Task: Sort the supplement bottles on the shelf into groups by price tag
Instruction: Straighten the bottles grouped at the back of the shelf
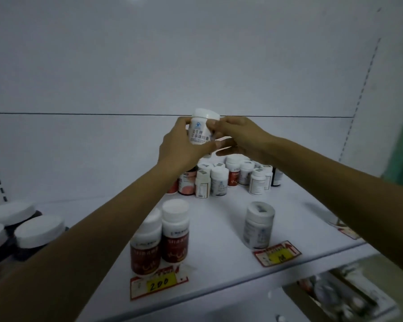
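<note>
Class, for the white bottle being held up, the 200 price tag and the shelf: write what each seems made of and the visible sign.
White bottle: likely plastic, smooth with a faint sheen; opaque moulded body and cap.
Price tag: probably paper or card, matte; lies flat, handwritten 200.
Shelf: perhaps painted metal, smooth white; thin front edge, but uncertain.

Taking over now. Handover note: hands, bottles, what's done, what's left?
Left hand: grips the white bottle, raised above the shelf.
Right hand: pinches the same bottle's right side.
Done, by the look of it: two red bottles behind the 200 tag; one pale bottle behind the second tag, whose number is unreadable.
Left: the held bottle, plus the mixed cluster at the back.
Dark jars at far left: can't tell whether they are sorted.
</note>
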The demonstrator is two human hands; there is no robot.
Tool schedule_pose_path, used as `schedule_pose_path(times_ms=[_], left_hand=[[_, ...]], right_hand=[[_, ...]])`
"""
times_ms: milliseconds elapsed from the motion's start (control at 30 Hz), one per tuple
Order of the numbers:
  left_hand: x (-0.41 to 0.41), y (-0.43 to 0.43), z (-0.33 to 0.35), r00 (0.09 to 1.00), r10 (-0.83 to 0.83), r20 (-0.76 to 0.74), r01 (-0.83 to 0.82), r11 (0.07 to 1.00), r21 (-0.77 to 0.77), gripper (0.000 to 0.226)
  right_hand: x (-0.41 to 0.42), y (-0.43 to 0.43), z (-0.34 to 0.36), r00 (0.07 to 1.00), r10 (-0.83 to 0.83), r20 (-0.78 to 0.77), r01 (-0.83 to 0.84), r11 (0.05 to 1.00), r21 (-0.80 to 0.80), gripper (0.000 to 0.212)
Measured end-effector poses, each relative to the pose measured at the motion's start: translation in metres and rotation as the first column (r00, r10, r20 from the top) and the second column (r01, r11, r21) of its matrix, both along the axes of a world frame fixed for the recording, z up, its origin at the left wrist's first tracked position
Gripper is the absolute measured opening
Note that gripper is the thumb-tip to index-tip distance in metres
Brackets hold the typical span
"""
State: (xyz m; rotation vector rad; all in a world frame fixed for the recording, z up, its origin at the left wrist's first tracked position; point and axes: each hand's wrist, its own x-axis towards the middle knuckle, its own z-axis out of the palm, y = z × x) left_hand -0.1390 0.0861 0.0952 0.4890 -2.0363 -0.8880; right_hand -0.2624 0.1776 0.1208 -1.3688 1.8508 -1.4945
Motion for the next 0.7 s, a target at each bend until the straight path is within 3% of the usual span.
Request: schedule_pose_path(times_ms=[133, 333, 567, 700], left_hand=[[-0.021, 0.033, -0.005, 0.997, -0.076, 0.024, 0.077, 0.996, -0.051, 0.070], [-0.038, 0.070, -0.020, 0.951, -0.303, 0.058, 0.302, 0.953, 0.023, 0.083], [-0.051, 0.095, -0.025, 0.978, -0.208, 0.029, 0.208, 0.978, 0.012, 0.083], [-0.053, 0.113, -0.046, 0.988, -0.141, 0.065, 0.139, 0.990, 0.034, 0.096]], right_hand=[[-0.004, 0.039, -0.014, 0.993, -0.106, 0.053, 0.111, 0.990, -0.087, 0.045], [-0.022, 0.088, -0.030, 0.967, -0.109, 0.230, 0.144, 0.979, -0.142, 0.035], [-0.040, 0.101, -0.048, 0.980, -0.095, 0.176, 0.126, 0.977, -0.174, 0.043], [-0.057, 0.117, -0.059, 0.980, -0.077, 0.184, 0.113, 0.975, -0.190, 0.048]])
